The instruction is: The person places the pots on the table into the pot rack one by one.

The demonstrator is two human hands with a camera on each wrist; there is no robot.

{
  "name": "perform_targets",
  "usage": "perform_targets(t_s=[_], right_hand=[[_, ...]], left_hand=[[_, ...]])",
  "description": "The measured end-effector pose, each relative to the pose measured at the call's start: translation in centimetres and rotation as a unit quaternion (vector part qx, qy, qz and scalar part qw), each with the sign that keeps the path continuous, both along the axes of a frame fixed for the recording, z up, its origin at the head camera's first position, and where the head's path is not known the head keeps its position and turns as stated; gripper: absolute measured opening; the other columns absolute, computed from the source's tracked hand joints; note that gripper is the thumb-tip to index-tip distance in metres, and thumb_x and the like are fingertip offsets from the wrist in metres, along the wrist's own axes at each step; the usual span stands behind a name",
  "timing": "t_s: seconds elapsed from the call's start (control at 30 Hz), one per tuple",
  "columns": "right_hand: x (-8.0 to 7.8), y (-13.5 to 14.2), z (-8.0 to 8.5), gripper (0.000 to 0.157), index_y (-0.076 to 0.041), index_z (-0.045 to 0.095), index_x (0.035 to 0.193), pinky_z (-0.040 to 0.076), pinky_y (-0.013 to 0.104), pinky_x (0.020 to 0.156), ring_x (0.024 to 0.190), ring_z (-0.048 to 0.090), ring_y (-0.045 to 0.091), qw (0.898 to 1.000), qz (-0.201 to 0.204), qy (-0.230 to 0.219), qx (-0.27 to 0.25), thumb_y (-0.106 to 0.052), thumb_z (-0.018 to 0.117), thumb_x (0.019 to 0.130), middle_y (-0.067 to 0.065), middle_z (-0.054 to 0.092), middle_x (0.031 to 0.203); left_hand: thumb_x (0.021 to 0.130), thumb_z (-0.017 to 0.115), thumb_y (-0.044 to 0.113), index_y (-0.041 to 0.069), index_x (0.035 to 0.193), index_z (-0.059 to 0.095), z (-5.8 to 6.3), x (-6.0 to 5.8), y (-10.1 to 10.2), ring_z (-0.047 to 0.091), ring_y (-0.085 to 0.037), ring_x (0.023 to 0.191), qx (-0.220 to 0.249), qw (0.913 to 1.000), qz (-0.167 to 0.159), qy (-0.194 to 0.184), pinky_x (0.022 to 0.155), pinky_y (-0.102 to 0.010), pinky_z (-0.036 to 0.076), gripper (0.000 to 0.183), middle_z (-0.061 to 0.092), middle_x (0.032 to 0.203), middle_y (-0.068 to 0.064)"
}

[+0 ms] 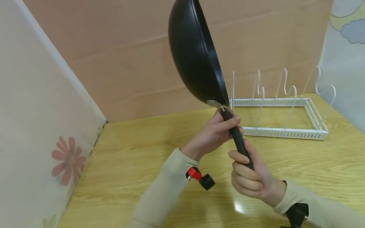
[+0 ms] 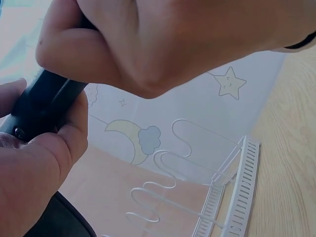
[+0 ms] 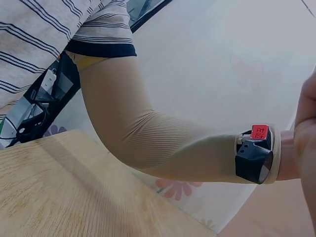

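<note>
The person lifts one black pan (image 1: pixel 190 49) in the air above the wooden worktop (image 1: pixel 136 139). The pan stands nearly upright, with the bowl at the top and the handle (image 1: pixel 238 141) pointing down; its top leans a little to the left. The rounded outer side of the bowl is turned to the left in the head view, and the open side is turned to the right.

The left hand (image 1: pixel 216 129) has its grip closed around the upper part of the handle, just below the bowl, and the thumb lies across it. The right hand (image 1: pixel 251 176) has its grip closed around the lower end, with the fingers curled. In the left wrist view both hands are seen on the handle, near to each other; the right wrist view shows only a part of a hand at its edge, so the grip cannot be told from there.

Behind the hands and to the right, a white rack (image 1: pixel 286 133) with wavy wire dividers stands on the worktop. In the head view its left end is partly covered by the hands and the handle.

Both forearms wear beige sleeves (image 1: pixel 160 191), and at each wrist a small black device is fixed. Flowers decorate the left wall (image 1: pixel 18 116); the right wall (image 1: pixel 361 65) carries a moon, a cloud and a star.
</note>
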State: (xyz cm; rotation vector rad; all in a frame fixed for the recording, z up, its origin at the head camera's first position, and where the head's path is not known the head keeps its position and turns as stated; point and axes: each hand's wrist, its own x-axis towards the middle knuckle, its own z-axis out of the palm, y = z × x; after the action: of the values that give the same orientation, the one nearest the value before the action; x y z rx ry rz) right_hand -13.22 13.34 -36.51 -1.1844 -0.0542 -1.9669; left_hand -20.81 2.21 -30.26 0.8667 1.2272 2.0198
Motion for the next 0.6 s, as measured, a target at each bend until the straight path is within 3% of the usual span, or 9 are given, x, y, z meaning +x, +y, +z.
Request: perform_targets(t_s=[0.6], right_hand=[[-0.1,1.4,1.5,0.043,-0.015,0.023,0.076,0.031,0.019,0.029,0.026,0.029,0.007,0.998,0.011,0.036,-0.052,-0.043,0.029,0.109,-0.004,0.03,0.044]], left_hand=[[0.103,0.039,-0.005,0.01,0.102,0.029,2.0,-0.1,3.7,0.055,-0.016,0.076,-0.054,0.9985,-0.009,0.004,0.075,-0.026,0.05,0.018,0.046,0.091,-0.009]])
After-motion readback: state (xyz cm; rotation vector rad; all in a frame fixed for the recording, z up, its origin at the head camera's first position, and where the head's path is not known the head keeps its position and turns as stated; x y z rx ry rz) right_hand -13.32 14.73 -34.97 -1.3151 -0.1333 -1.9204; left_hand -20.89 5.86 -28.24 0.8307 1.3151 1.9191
